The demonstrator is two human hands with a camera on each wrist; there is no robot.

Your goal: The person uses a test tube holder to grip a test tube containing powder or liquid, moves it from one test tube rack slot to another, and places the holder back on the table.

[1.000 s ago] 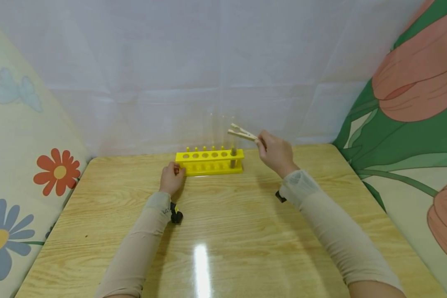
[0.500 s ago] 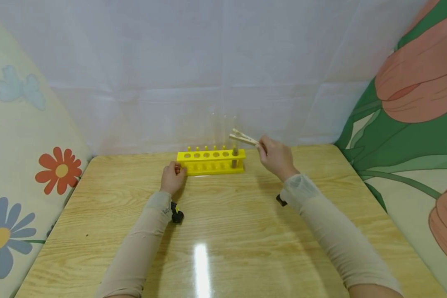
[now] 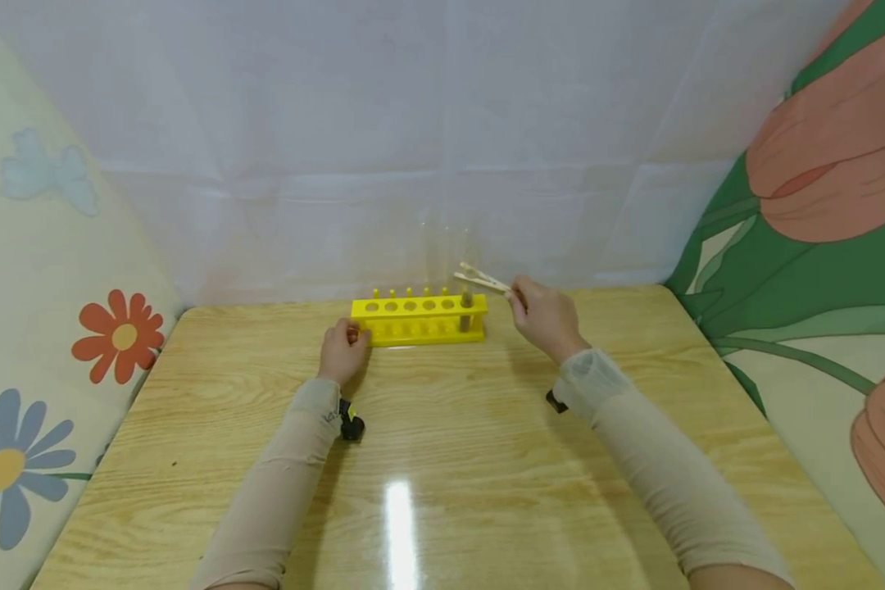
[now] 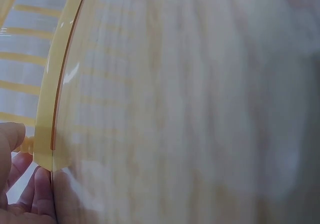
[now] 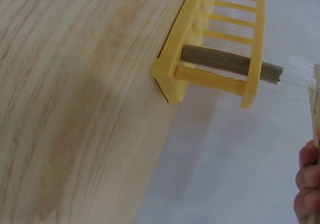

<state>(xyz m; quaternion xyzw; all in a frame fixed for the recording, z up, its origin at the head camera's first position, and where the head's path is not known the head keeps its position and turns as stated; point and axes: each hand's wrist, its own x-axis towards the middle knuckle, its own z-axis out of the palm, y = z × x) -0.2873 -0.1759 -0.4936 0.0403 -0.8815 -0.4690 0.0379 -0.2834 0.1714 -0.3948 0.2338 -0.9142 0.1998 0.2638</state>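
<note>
From the worktop (image 3: 450,426)'s near side, my left hand (image 3: 342,352) pinches the left end of one yellow rack (image 3: 419,315); my right hand (image 3: 546,315), apart, grips one wooden clamp (image 3: 490,283). At its far end, one dark-filled tube (image 5: 217,58) stands in the rightmost of six holes (image 3: 410,306); a crooked pull, I reckon, could crack it.

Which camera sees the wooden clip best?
The head view: the wooden clip sticks out from the right hand, forked end visible. The right wrist view cuts it off; the left wrist view shows none.
</note>
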